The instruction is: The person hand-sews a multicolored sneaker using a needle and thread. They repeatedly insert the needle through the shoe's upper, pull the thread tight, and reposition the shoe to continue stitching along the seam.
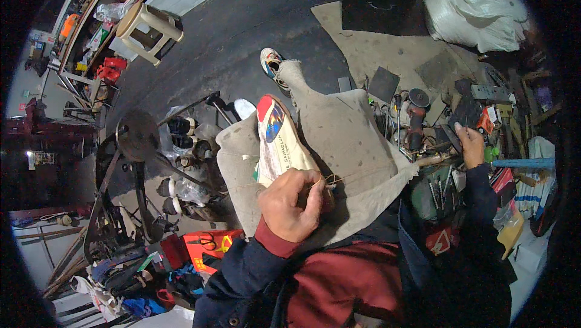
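A cream shoe (284, 146) with a red toe and a shiny blue patch lies across the apron on my lap, sole turned up. My left hand (289, 204) is closed over its heel end, thumb and forefinger pinched together on a thin thread (336, 179). The heel is mostly hidden under that hand. Out to the right, my right hand (471, 146) is among the tools, its fingers bent at a dark flat piece (451, 138). What exactly it grips cannot be made out. A stained grey apron (345, 128) covers my legs.
At the left stands a dark metal machine with a round plate (138, 135), beside bagged shoes (187, 177). Tools crowd the right, including an angle grinder (416, 122). Farther off are a stool (148, 31), a dark box (382, 4) and a white sack (475, 19).
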`<state>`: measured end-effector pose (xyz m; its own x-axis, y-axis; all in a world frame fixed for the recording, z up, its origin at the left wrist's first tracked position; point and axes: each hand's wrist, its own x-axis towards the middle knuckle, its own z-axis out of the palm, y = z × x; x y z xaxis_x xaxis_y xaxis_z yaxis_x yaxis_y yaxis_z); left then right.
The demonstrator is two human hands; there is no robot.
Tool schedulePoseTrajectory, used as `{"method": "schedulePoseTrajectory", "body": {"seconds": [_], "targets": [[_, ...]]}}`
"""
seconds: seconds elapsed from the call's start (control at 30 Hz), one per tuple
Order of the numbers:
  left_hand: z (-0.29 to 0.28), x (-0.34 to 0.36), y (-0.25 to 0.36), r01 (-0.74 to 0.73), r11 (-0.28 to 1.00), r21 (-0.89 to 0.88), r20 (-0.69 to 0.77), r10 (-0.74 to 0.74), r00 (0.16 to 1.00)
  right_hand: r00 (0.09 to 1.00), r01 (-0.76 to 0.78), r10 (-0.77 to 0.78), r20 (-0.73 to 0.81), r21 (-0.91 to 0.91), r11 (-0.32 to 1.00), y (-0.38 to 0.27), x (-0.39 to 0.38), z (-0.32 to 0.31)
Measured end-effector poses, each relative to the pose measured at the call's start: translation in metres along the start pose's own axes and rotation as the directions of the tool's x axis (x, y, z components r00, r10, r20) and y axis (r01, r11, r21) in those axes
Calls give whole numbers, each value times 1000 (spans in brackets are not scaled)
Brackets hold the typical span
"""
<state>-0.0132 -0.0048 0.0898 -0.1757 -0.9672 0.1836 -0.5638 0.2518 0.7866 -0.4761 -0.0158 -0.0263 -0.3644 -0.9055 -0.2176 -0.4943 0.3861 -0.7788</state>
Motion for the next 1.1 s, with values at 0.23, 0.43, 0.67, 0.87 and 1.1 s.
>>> {"method": "schedulePoseTrajectory", "body": {"seconds": [0.23, 0.43, 0.67, 0.87, 1.1], "targets": [[-3, 0, 2, 6, 998, -57, -19, -7, 1000, 979, 182, -175, -102, 64, 981, -62, -50, 84], [-30, -24, -24, 37, 932, -360, -264, -140, 954, 813, 52, -318, 487, 483, 874, -187, -125, 148], [-146, -72, -115, -259, 506, -823, -470, -348, 812, 715, -136, -321, 621, 574, 807, -177, -106, 130], [-169, -91, -136, -366, 249, -897, -443, -487, 753, 749, -489, -362, 555, 831, 264, -196, -101, 144], [-150, -64, -128, -211, 160, -964, -264, -508, 820, 794, 240, -420, 440, 408, 881, -213, -116, 169]]}}
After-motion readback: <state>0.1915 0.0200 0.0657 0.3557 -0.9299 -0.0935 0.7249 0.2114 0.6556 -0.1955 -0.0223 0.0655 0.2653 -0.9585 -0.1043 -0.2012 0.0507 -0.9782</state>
